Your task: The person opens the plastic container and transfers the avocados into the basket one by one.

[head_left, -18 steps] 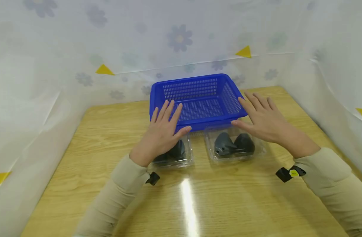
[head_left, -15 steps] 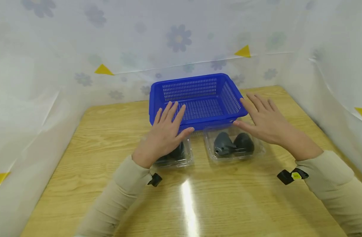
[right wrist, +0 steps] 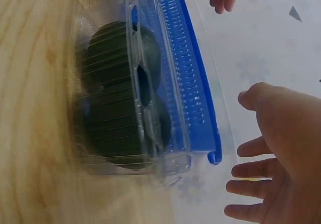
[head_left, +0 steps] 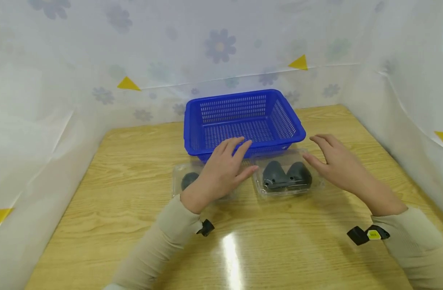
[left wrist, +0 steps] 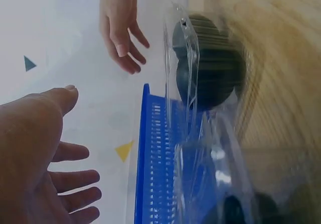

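Two clear plastic clamshell boxes lie side by side on the table. The right clamshell box (head_left: 259, 187) contains two dark, rounded, egg-shaped items (head_left: 299, 174). Part of the left clamshell box (head_left: 177, 177) is hidden under my left hand (head_left: 221, 171); one dark rounded item (head_left: 189, 180) shows inside. My left hand is held over the gap between the boxes, fingers spread and holding nothing. Just off the right box's right side is my right hand (head_left: 342, 167), fingers loosely bent and nothing between them. In the right wrist view, the clamshell box (right wrist: 175, 161) stands apart from that hand's fingertips.
Behind the boxes stands a blue plastic basket (head_left: 243, 147) with slotted walls and nothing inside. White flower-printed sheeting (head_left: 221, 68) encloses the back and sides of the wooden table (head_left: 134, 161). Yellow triangles (head_left: 298, 63) mark the sheeting.
My left hand has moved right and nearer, uncovering part of the left box. My right hand has drawn right and back from the basket's corner, its fingers more bent. The boxes stay put.
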`<state>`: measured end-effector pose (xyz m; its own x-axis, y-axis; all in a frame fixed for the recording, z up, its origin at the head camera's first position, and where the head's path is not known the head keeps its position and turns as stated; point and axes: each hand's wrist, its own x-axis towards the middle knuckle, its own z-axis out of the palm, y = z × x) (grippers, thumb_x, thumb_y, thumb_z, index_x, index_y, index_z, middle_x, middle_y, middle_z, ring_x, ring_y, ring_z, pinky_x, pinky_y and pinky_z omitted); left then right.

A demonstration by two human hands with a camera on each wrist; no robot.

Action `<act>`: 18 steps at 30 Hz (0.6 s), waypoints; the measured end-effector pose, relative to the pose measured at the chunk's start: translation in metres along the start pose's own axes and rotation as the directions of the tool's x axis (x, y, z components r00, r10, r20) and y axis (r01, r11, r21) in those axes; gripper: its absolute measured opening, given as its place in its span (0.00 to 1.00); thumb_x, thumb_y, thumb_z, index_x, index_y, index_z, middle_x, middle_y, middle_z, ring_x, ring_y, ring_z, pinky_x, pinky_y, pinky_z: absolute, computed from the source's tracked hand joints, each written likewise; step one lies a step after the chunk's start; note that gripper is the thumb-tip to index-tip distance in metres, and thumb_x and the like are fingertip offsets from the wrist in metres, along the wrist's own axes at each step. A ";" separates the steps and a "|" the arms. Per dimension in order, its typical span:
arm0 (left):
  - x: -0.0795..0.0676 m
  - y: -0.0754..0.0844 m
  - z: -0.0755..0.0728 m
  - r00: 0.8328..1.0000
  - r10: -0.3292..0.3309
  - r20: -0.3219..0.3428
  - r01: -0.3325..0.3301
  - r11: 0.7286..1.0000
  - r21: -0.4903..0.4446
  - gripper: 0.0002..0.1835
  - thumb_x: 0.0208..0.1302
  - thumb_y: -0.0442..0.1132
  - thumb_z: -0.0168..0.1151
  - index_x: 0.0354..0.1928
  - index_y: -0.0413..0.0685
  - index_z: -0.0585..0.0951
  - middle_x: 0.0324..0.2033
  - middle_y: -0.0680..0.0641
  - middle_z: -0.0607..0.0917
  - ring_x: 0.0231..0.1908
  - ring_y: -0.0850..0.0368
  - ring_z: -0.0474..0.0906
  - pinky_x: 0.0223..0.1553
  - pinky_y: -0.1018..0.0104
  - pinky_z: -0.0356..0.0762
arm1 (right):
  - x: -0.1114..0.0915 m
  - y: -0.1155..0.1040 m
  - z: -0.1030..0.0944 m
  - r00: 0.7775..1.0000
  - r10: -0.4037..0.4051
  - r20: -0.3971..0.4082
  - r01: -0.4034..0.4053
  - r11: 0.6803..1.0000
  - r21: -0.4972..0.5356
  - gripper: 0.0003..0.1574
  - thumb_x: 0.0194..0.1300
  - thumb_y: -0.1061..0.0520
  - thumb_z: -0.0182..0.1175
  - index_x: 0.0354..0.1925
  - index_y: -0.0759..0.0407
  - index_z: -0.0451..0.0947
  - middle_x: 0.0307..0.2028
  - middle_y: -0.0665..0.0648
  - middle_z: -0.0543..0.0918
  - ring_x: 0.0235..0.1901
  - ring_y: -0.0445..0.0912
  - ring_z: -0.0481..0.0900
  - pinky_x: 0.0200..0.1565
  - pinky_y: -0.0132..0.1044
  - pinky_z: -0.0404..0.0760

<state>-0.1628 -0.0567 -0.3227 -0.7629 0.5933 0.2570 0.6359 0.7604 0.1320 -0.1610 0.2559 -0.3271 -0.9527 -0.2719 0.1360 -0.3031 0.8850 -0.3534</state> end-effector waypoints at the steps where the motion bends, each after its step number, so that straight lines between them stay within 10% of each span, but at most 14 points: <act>1: 0.001 0.002 0.002 1.000 0.014 -0.013 -0.014 1.000 -0.001 0.36 0.74 0.61 0.47 0.75 0.47 0.61 0.71 0.42 0.65 0.72 0.44 0.60 0.75 0.50 0.59 | -0.002 0.001 0.002 1.000 0.009 0.000 -0.009 1.000 0.023 0.42 0.76 0.40 0.49 0.71 0.70 0.60 0.68 0.75 0.62 0.66 0.71 0.62 0.60 0.71 0.66; 11: 0.009 0.025 0.025 0.970 0.206 -0.129 -0.200 0.978 0.060 0.26 0.73 0.56 0.54 0.63 0.47 0.76 0.54 0.46 0.81 0.53 0.51 0.76 0.57 0.61 0.76 | -0.020 0.022 0.024 0.998 0.034 -0.047 -0.020 0.965 0.262 0.29 0.77 0.54 0.50 0.65 0.75 0.65 0.57 0.76 0.73 0.53 0.67 0.75 0.49 0.65 0.78; 18: 0.017 0.039 0.040 0.960 0.264 -0.098 -0.263 0.965 0.023 0.20 0.72 0.55 0.55 0.56 0.52 0.79 0.47 0.51 0.81 0.44 0.57 0.75 0.47 0.67 0.75 | -0.030 0.028 0.036 0.985 0.151 0.084 -0.172 0.897 0.408 0.32 0.78 0.51 0.46 0.70 0.70 0.60 0.52 0.71 0.75 0.40 0.53 0.84 0.35 0.39 0.86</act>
<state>-0.1557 -0.0061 -0.3518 -0.5528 0.7442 0.3748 0.8112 0.5835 0.0378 -0.1412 0.2751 -0.3744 -0.9861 -0.1658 0.0031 -0.1177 0.6865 -0.7176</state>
